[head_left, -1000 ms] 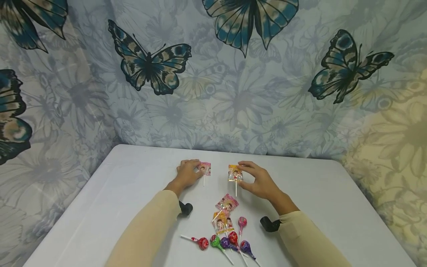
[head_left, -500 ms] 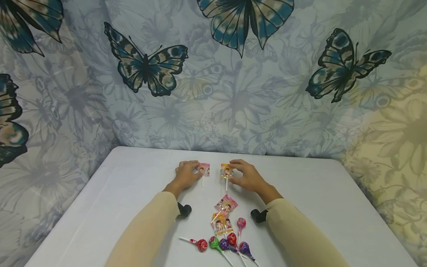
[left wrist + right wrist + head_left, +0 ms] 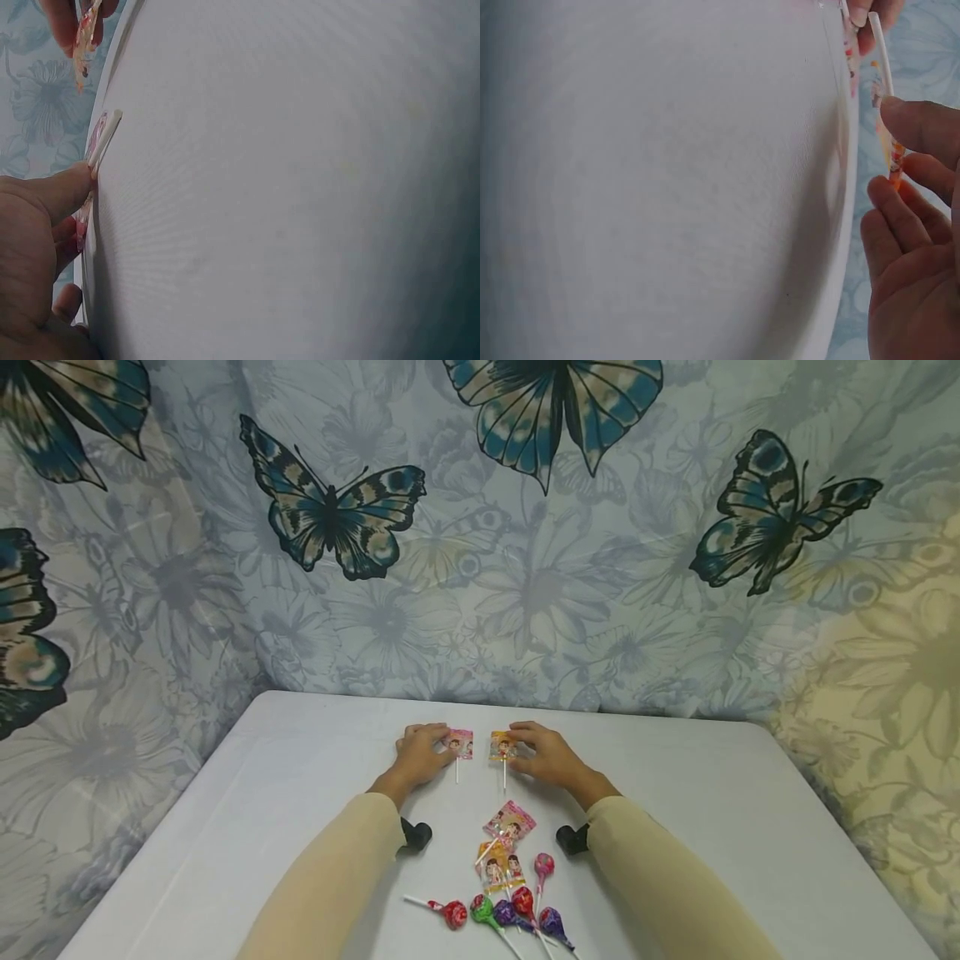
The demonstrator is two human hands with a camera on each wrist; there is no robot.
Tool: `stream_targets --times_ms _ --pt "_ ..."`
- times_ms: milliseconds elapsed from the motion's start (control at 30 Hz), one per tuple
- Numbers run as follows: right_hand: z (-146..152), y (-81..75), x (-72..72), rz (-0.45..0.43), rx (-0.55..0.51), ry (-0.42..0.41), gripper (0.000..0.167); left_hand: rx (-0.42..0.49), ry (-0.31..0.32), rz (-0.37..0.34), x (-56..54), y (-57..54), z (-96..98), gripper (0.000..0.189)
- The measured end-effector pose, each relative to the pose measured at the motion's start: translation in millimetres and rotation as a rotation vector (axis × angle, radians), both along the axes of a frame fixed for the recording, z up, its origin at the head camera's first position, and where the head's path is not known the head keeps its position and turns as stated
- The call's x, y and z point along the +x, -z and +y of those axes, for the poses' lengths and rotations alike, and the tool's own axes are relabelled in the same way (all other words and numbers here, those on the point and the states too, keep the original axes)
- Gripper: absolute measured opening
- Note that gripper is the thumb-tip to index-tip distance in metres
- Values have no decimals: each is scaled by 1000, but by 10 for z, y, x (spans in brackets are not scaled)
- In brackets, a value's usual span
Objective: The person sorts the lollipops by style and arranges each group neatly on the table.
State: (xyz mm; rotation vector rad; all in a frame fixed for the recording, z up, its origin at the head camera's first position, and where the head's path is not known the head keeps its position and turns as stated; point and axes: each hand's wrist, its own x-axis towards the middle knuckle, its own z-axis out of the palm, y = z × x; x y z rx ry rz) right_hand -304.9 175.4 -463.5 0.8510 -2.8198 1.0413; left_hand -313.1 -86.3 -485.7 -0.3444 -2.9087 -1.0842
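"When one looks to the far side of the worktop (image 3: 712,777), what is held there?"

"The left grip (image 3: 422,754) pinches a pink-wrapped lollipop (image 3: 462,745); the right grip (image 3: 553,756) pinches an orange-wrapped lollipop (image 3: 501,746), near but apart."

"How would they handle?"

"Lightly, probably: stiff sticks (image 3: 457,772), slick wrappers (image 3: 465,740); a pinch across the middle should be steadier than one on a loose edge."

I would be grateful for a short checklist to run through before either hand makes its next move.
1. Left hand pinching its pink-wrapped lollipop: ok.
2. Right hand pinching its orange-wrapped lollipop: ok.
3. Gap between those two held lollipops: ok, visible in the head view.
4. Loose lollipops separated from one another: not ok, several overlap.
5. Contact between the held orange-wrapped lollipop and the table: cannot tell.
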Motion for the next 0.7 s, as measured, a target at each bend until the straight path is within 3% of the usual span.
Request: stream_targets --times_ms 333,700 --pt "-80 42 -42 -82 94 66 52 -7 0 14 4 7 -2 48" --pt "-108 17 -64 -55 192 19 50 -20 2 2 -23 14 3 50"
